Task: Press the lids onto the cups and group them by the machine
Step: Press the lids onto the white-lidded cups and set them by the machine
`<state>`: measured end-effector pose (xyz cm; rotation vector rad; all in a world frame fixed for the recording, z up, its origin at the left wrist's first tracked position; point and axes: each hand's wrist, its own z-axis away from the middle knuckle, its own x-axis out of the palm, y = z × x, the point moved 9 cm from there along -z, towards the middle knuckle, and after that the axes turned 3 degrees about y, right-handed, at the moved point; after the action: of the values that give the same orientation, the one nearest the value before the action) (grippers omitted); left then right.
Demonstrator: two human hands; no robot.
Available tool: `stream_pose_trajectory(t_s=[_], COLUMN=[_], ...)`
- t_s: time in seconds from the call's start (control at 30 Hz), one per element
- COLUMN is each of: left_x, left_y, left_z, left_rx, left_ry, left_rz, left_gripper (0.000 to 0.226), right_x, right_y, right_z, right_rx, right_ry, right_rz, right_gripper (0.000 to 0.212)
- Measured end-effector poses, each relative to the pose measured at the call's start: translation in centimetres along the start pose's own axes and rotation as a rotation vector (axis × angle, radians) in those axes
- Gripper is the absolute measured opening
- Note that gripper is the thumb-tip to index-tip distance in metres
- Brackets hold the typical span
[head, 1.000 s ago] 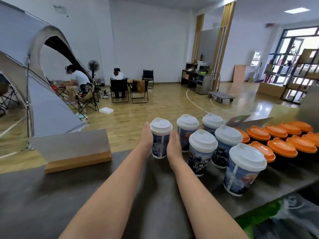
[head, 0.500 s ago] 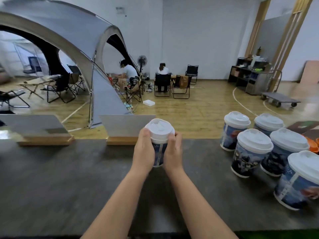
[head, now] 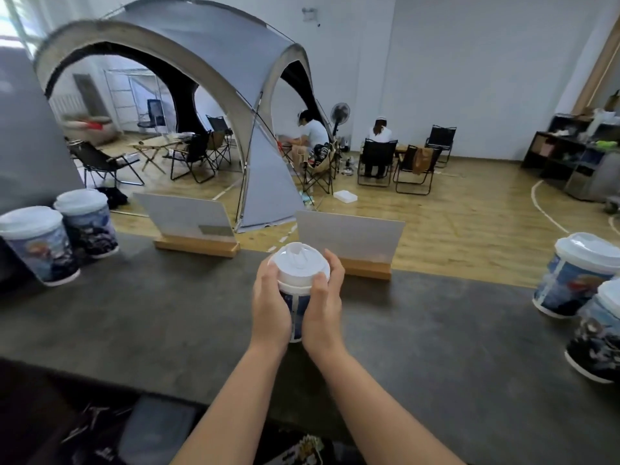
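Both hands wrap one lidded cup [head: 297,298] — left hand [head: 270,305] and right hand [head: 322,308] gripping its sides; two cups [head: 60,234] stand far left of them.

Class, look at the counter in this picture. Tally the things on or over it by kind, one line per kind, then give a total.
Lidded cups: 5 (one held by both hands, two at the left, two at the right)
Sign boards on wooden bases: 2
Total: 7
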<state>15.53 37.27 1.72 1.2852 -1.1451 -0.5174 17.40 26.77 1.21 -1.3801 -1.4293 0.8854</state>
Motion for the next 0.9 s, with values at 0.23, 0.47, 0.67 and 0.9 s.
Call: stream_pose_trajectory(t_s=[0.23, 0.47, 0.67, 0.9], left_x=[-3.4, -4.2, -4.0, -4.1], left_y=[1.5, 0.6, 1.3, 1.5], left_z=[-3.3, -4.6, -4.9, -5.0], left_rx=[0.132, 0.182, 0.301, 0.341], left_ry=[0.090, 0.031, -0.015, -0.013], left_rz=[-0.061, -0.071, -0.119, -0.090], left_gripper=[0.039, 0.030, 0.034, 0.023], right_x=[3.8, 4.1, 4.2, 4.3], right_y=[0.6, 1.1, 1.4, 1.2], right_z=[-0.5, -0.7, -1.2, -1.2], right_rx=[-0.035, -0.148, -0.231, -0.268], right_ry=[0.097, 0.251, 0.270, 0.268], right_rz=[0.083, 0.018, -0.076, -0.066], right_gripper=[0.039, 0.042, 0.044, 0.046])
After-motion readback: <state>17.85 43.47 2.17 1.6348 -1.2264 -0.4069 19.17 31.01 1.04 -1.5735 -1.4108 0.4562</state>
